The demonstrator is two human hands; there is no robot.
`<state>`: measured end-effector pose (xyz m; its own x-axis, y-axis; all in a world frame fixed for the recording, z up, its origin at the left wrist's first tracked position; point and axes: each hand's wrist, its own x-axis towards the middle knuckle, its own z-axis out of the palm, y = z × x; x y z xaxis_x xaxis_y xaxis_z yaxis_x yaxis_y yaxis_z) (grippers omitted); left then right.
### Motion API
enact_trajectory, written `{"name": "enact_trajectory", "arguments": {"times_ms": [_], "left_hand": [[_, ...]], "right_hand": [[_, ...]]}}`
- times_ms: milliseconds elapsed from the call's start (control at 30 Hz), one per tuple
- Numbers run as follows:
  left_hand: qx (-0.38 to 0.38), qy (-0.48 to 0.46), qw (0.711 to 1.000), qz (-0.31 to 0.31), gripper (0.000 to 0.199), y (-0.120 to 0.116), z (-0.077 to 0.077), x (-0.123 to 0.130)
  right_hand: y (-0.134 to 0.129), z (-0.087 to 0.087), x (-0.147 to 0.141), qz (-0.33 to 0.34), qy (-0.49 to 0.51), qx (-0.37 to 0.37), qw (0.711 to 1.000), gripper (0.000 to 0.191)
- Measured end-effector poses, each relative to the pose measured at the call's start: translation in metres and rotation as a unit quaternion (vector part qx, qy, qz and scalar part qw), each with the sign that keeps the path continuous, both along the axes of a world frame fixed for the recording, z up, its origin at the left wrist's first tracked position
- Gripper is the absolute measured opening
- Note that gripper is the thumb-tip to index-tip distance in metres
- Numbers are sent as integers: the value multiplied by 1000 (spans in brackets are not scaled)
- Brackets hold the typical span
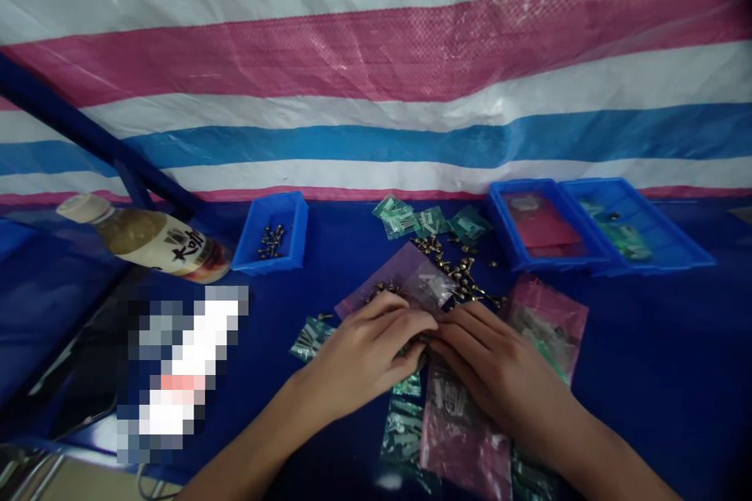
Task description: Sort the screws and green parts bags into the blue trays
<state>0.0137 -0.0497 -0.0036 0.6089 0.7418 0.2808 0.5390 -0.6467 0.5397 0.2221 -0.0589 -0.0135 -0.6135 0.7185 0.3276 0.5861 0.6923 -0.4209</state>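
Note:
My left hand (370, 348) and my right hand (490, 348) meet over the middle of the blue table, fingers bent and pressed together. Under my right fingers lies the upper end of a pink plastic bag (467, 438) with small parts inside, and those fingers close on it. What my left fingertips pinch is hidden. Just beyond my hands lies another pink bag (405, 270) with metal screws on it, beside a loose pile of brass-coloured screws (464, 274). Small green packets (403, 430) lie below my left hand, and one green packet (309, 338) is beside it.
A blue bin (299, 231) with screws stands at left, near a lying drink bottle (158, 243). Further green packets (395, 217) lie at the back. Two blue trays at right hold a red sheet (544, 223) and green packets (628, 241). A striped tarp (352, 55) hangs behind.

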Motion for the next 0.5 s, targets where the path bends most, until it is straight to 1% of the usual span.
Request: {"name": "enact_trajectory", "arguments": {"times_ms": [67, 200, 300, 400, 500], "left_hand": [[8, -9, 1000, 6, 25, 0, 0, 0], [-2, -8, 1000, 2, 26, 1, 1, 0], [1, 7, 1000, -18, 17, 1, 2, 1], [10, 48, 999, -18, 9, 1, 4, 3], [41, 116, 992, -30, 9, 1, 5, 5]], "right_hand": [[0, 1, 0, 0, 9, -8, 1000, 21], [-1, 2, -1, -5, 20, -27, 999, 19], [-2, 1, -1, -6, 40, -36, 999, 19], [-3, -2, -1, -1, 78, -52, 996, 17], [-2, -5, -1, -3, 116, -81, 990, 15]]}}
